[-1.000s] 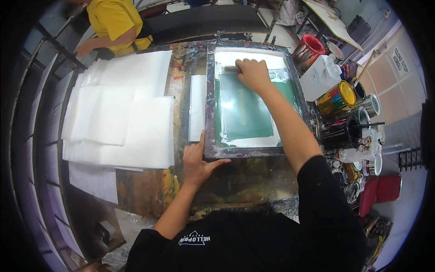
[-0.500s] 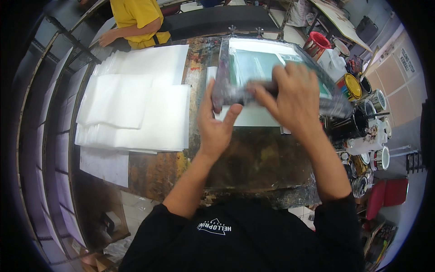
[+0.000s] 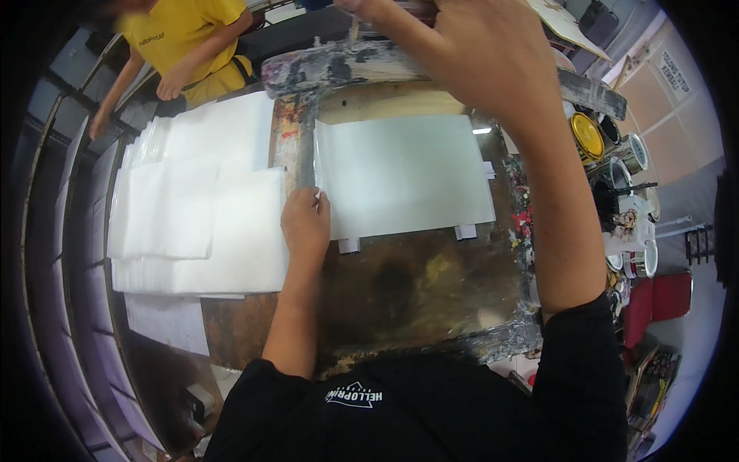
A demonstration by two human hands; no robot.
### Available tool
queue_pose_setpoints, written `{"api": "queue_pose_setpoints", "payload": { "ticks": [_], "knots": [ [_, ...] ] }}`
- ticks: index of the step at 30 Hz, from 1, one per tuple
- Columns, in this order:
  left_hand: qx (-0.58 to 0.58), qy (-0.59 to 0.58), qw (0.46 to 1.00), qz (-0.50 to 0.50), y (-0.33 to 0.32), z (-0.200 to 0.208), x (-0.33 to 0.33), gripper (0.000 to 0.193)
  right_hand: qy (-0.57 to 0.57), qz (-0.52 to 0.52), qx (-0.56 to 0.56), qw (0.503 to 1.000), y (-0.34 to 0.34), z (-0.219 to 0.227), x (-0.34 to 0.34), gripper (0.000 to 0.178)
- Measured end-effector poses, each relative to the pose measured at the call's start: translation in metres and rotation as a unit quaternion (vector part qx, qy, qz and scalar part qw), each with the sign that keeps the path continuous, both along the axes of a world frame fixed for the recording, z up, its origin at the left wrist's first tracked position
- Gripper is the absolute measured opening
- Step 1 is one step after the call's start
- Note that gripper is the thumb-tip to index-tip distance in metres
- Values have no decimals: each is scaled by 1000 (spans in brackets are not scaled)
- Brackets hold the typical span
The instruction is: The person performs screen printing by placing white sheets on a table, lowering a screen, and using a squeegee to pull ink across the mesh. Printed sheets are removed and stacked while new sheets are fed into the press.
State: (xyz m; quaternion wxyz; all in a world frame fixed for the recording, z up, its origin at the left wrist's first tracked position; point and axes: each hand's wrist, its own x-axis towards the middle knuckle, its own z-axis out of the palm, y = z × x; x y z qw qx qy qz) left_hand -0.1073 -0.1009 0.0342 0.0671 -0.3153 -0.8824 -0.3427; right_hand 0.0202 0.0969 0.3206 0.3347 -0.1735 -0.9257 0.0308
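Observation:
A pale translucent sheet [image 3: 400,177] lies flat on the dark, stained worktable [image 3: 416,289]. At its left edge is my left hand [image 3: 305,223], thumb and forefinger pinched on the margin. Beyond the sheet, the paint-smeared edge of a printing screen frame [image 3: 339,65] is raised above the table. My right hand [image 3: 485,54] is up in front of this frame, thumb stretched to the left. Its other fingers run past the top of the picture, curled around something I cannot make out.
Stacked white translucent sheets [image 3: 196,223] fill the left of the table. Small white tabs [image 3: 349,245] border the single sheet. Paint cans [image 3: 586,137] crowd the right side, with a red chair [image 3: 654,308] below. A person in yellow [image 3: 192,46] stands at the far left, beside metal racks.
The screen frame has risen off the table and uncovered the pale sheet. My right hand has moved up and away with it. My left hand has dropped from the frame to the sheet's left edge.

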Motion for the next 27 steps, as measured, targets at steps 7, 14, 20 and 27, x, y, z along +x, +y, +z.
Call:
{"api": "queue_pose_setpoints", "payload": {
  "ticks": [7, 14, 20, 27],
  "knots": [
    [179, -222, 958, -37, 4, 70, -39, 30, 38, 9, 34, 999, 14, -6, -2, 79],
    [-72, 36, 990, 118, -130, 38, -154, 47, 16, 26, 45, 999, -1, -14, 6, 78],
    [258, -202, 940, -101, -53, 121, -40, 79, 45, -14, 79, 996, 1, -36, 11, 70],
    [219, -281, 918, -174, -25, 77, 68, 111, -168, 30, 20, 985, -45, -130, 69, 47]
  ]
}}
